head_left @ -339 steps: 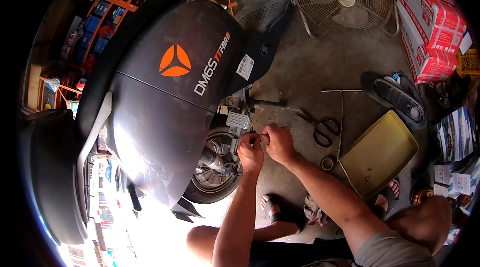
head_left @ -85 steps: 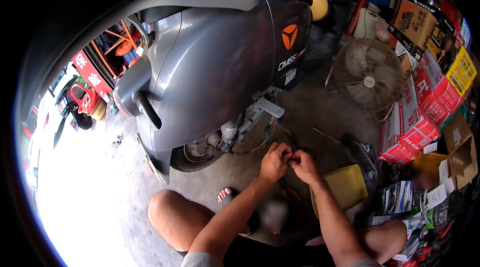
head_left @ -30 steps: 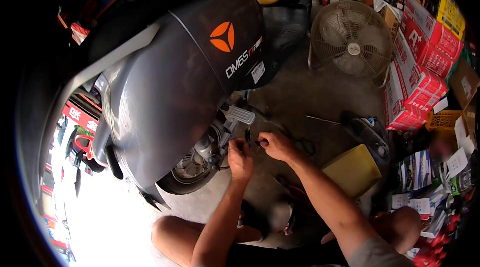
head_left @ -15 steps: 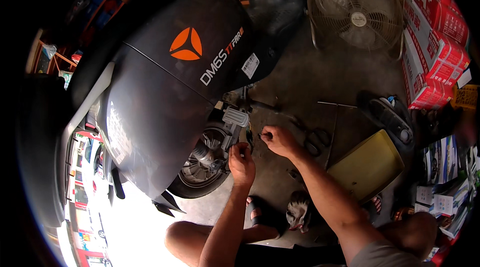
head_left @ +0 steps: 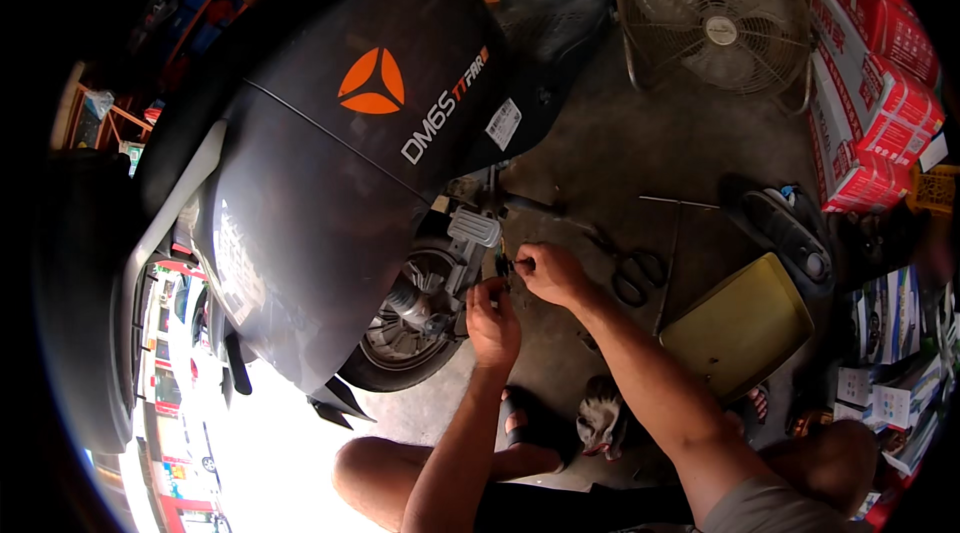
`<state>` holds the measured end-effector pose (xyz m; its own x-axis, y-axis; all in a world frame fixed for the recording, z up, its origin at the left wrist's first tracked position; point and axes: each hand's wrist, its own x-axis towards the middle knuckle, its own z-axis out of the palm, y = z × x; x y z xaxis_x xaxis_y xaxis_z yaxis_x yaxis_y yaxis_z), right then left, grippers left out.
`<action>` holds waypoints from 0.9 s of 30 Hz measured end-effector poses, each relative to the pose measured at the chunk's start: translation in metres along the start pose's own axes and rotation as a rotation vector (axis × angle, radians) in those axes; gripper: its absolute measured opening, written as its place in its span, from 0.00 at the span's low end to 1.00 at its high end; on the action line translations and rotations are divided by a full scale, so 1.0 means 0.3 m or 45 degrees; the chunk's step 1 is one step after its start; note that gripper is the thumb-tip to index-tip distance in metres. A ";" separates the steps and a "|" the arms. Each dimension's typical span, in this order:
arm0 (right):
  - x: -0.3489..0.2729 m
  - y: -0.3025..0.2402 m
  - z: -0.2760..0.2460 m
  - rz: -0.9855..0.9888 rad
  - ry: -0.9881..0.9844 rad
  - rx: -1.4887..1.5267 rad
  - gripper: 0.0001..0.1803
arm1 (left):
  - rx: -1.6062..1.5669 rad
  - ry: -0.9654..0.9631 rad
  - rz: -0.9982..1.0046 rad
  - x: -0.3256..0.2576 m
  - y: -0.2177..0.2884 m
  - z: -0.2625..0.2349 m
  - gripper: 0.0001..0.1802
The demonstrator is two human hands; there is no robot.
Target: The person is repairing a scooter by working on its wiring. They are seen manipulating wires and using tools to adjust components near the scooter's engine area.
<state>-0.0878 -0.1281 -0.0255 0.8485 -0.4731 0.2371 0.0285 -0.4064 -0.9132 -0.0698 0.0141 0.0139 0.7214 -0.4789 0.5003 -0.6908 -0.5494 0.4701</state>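
Observation:
Beside the rear wheel (head_left: 400, 358) of a dark grey scooter (head_left: 310, 203), my two hands come close together. A strand of thin dark wiring (head_left: 503, 261) hangs below the grey metal footrest (head_left: 474, 227), between my fingertips. My right hand (head_left: 548, 273) pinches a thin dark end of it from the right. Just below and to the left, my left hand (head_left: 493, 325) is closed, thumb against fingers; whatever it grips is too small and dark to make out.
Black-handled scissors (head_left: 636, 277) and a T-handle wrench (head_left: 678, 233) lie on the floor to the right. Past them are a yellow tray (head_left: 740, 333) and a dark plastic part (head_left: 785, 233). A glove (head_left: 600, 415) lies near my feet. A fan (head_left: 715, 28) and red boxes (head_left: 875, 133) stand farther back.
My left hand has shifted slightly up and right, closer to the right hand. The right hand has moved a little left, to the wiring. The view has shifted slightly.

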 end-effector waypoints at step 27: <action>-0.005 -0.018 -0.011 0.068 -0.023 -0.119 0.07 | 0.138 -0.283 -0.351 0.103 0.020 0.054 0.08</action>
<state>-0.0910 -0.1279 -0.0200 0.8569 -0.4823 0.1818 -0.0661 -0.4526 -0.8892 -0.0509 -0.0151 0.0204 0.8810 -0.4334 0.1897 -0.4683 -0.7422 0.4795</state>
